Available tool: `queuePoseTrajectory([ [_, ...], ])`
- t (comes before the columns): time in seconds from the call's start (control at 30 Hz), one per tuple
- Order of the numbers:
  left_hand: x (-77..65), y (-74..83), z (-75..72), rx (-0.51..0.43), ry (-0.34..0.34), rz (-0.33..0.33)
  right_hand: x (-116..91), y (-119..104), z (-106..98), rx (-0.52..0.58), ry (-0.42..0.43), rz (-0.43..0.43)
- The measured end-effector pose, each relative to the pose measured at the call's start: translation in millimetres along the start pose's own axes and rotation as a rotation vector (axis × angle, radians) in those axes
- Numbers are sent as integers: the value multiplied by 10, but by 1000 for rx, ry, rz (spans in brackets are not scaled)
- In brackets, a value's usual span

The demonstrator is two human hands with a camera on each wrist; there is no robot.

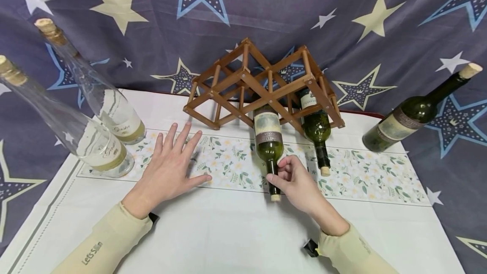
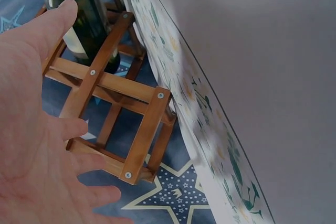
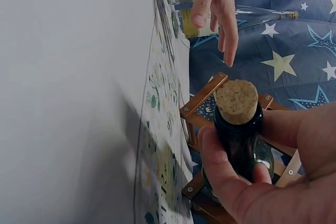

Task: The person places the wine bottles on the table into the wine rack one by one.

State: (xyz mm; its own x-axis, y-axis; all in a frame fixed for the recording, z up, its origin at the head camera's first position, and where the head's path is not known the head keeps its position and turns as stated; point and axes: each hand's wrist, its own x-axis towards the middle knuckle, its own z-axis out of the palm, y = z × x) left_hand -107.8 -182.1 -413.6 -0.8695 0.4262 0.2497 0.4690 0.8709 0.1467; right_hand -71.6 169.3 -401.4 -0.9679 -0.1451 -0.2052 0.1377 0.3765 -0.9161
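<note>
My right hand (image 1: pixel 298 183) pinches the neck of a corked dark green wine bottle (image 1: pixel 269 132), whose base end sits in a lower opening of the wooden wine rack (image 1: pixel 266 92). In the right wrist view its cork (image 3: pixel 237 102) faces the camera, with fingers and thumb around the neck. To the left of the rack, my left hand (image 1: pixel 167 170) hovers over the table with fingers spread and holds nothing. A second green bottle (image 1: pixel 317 128) lies in the rack's right opening, neck pointing forward and down.
Two clear corked bottles (image 1: pixel 121 117) (image 1: pixel 110 151) stand at the left. Another green corked bottle (image 1: pixel 395 124) stands upright at the right. A floral runner (image 1: pixel 232 164) crosses the white table (image 1: pixel 220 231). Behind hangs a star-patterned cloth (image 1: pixel 285 16).
</note>
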Motion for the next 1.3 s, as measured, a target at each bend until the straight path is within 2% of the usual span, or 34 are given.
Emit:
queuePoseTrajectory([
  [0.5,4,-7,-4,-1,-3,-3,166,-94,34,40,21,-6],
  [1.3,-3,-12,5,0,2,-5,376,-170,77,21,59,-32],
])
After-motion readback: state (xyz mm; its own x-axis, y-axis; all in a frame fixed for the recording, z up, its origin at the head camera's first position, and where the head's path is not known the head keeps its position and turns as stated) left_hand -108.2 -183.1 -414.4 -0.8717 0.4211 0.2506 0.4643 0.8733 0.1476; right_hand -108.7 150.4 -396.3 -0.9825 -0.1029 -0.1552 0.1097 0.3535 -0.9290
